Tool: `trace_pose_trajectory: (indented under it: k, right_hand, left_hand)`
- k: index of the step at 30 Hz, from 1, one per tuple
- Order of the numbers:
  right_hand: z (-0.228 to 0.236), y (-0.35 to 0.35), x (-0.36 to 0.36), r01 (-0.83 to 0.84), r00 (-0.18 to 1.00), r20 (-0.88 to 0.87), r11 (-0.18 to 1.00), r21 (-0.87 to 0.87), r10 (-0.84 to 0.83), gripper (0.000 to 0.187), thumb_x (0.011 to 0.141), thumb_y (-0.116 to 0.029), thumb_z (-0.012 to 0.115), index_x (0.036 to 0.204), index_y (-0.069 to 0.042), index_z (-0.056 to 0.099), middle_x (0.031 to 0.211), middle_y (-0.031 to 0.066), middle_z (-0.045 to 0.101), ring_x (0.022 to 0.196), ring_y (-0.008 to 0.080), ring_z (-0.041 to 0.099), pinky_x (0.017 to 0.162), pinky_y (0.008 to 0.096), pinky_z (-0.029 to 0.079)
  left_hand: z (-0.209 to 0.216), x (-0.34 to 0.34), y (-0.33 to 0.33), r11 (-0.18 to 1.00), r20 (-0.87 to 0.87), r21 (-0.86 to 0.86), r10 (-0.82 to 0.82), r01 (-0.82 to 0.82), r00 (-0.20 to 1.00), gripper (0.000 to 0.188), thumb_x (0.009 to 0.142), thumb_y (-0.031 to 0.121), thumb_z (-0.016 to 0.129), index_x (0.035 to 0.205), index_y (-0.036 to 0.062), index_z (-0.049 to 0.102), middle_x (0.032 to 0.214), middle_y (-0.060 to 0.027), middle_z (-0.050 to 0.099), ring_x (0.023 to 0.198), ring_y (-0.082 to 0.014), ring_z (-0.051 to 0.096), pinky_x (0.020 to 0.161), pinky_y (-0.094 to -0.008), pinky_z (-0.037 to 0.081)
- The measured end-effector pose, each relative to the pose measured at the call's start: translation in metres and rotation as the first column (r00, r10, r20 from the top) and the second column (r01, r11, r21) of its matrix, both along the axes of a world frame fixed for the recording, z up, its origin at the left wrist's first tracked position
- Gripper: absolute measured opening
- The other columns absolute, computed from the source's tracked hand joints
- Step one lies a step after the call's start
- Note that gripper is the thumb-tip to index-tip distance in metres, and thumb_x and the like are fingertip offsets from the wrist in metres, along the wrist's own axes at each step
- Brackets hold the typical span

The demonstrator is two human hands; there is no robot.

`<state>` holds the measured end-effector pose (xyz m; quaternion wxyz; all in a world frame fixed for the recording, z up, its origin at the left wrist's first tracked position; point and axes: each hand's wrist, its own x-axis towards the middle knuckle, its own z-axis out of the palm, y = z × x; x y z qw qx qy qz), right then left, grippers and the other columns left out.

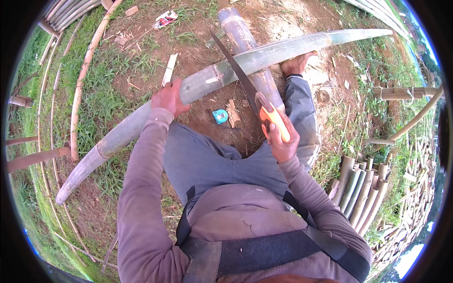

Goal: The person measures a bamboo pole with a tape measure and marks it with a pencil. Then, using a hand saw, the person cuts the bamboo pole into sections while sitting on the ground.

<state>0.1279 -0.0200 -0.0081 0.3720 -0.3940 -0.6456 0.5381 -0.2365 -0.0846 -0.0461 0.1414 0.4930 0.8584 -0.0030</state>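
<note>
A long green bamboo pole (134,123) runs from the lower left to the upper right in front of me. It rests across a second, thicker bamboo piece (237,32) on the ground. My left hand (168,98) is wrapped over the pole, left of its middle. My right hand (283,141) grips the orange handle of a hand saw (241,75). The saw's dark blade lies across the pole near the crossing, its tip pointing up and to the left. Whether its teeth are in a cut cannot be made out. My bare foot (298,63) is beside the pole's right part.
A teal tape measure (220,116) lies on the dirt between my legs, beside a wood scrap (232,113). A pale bamboo strip (170,69) is beyond my left hand. Bamboo rails (89,75) stand at left; a bundle of cut bamboo (361,188) stands at right.
</note>
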Motion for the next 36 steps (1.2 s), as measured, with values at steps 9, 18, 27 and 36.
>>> trace_pose_trajectory:
  k: [9, 18, 27, 36]
  right_hand:
    - [0.015, -0.030, 0.031, 0.023, 1.000, 0.017, 0.999, -0.049, -0.022, 0.043, 0.101, -0.007, 0.065, 0.140, 0.008, 0.057, 0.131, 0.0152, 0.069, 0.112, 0.0182, 0.068, 0.095, 0.0300, 0.057]
    - [0.003, 0.057, -0.079, 0.020, 0.999, 0.043, 1.000, 0.009, -0.021, 0.042, 0.100, -0.011, 0.071, 0.137, 0.005, 0.062, 0.119, 0.0130, 0.074, 0.099, 0.0125, 0.068, 0.083, 0.0262, 0.054]
    - [0.019, -0.044, 0.045, 0.017, 0.995, -0.098, 0.992, -0.125, -0.029, 0.046, 0.103, -0.013, 0.065, 0.142, 0.009, 0.055, 0.136, 0.0196, 0.065, 0.118, 0.0210, 0.067, 0.095, 0.0322, 0.060]
    - [0.005, 0.037, -0.060, -0.014, 1.000, 0.009, 0.999, -0.035, 0.014, 0.031, 0.102, -0.016, 0.071, 0.124, 0.001, 0.058, 0.097, 0.0053, 0.066, 0.073, 0.0070, 0.064, 0.057, 0.0232, 0.051]
  left_hand:
    - [0.010, -0.001, -0.007, 1.000, 0.027, 0.000, 0.016, -0.016, 0.999, 0.092, 0.069, 0.045, 0.090, 0.147, 0.0185, 0.048, 0.126, -0.0167, 0.068, 0.112, -0.0369, 0.070, 0.098, -0.0502, 0.056]
    - [0.006, 0.000, 0.003, 1.000, 0.006, -0.010, 0.001, -0.001, 1.000, 0.095, 0.070, 0.047, 0.089, 0.150, 0.0188, 0.046, 0.127, -0.0161, 0.068, 0.116, -0.0355, 0.069, 0.100, -0.0507, 0.055]
    - [0.003, -0.001, -0.001, 1.000, 0.031, -0.027, 0.007, -0.006, 0.999, 0.100, 0.069, 0.046, 0.090, 0.154, 0.0168, 0.044, 0.126, -0.0172, 0.067, 0.112, -0.0385, 0.069, 0.097, -0.0500, 0.056]
    - [0.012, -0.006, -0.018, 1.000, 0.052, -0.002, 0.020, -0.020, 0.998, 0.084, 0.069, 0.046, 0.090, 0.139, 0.0169, 0.054, 0.122, -0.0181, 0.069, 0.110, -0.0386, 0.071, 0.093, -0.0509, 0.057]
